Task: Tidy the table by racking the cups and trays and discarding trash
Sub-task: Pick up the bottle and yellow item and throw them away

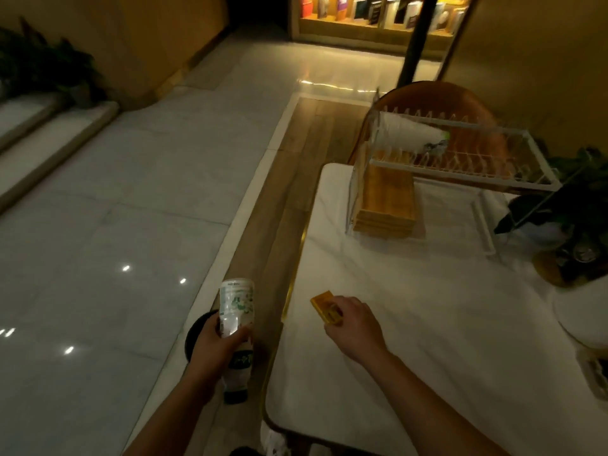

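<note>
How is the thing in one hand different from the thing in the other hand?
The left hand holds a tall bottle, out past the table's edge, above the floor. The right hand holds a small flat yellow packet, low over the table. The bottle is pale with green print; the packet is plain yellow. Both look like trash, each gripped by one hand.

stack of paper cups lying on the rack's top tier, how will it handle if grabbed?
The cup stack looks like thin paper, so probably light and easy to crush in a hard grip. It lies on its side across the dish rack wires, so it may roll. Nested cups could slide apart if pulled by one end.
</note>
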The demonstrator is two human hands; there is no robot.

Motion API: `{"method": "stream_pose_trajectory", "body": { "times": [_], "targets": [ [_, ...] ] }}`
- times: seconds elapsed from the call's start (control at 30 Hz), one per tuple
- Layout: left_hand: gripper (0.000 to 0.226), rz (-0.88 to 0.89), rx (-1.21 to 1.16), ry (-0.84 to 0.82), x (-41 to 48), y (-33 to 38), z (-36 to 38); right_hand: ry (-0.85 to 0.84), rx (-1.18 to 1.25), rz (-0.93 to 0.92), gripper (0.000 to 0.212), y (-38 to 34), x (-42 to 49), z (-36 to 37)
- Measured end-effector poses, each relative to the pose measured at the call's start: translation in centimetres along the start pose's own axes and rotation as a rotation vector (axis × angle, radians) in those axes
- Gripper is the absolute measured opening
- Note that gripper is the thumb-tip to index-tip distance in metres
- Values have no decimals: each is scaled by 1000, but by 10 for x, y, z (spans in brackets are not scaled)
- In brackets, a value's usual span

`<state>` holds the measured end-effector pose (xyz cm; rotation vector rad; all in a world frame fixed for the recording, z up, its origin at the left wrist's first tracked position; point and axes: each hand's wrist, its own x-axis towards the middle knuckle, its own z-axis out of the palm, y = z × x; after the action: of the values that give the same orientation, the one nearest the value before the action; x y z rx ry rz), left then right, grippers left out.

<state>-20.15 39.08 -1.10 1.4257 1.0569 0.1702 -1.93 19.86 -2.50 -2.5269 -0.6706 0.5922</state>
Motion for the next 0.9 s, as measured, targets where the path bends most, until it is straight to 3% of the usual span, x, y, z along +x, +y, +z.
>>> {"method": "stream_pose_trajectory", "body": {
  "times": [0.37, 0.73, 0.9],
  "targets": [
    [22, -108, -5, 303, -47, -63, -81, -181, 21, -203, 54, -61, -15, 53],
    [26, -205, -104, 247, 24, -102, -191, -232, -102, -118, 59, -154, 12, 132],
    [39, -308, -68, 131, 68, -114, -240, -343, -209, -76, 61, -192, 16, 177]
  ]
}}
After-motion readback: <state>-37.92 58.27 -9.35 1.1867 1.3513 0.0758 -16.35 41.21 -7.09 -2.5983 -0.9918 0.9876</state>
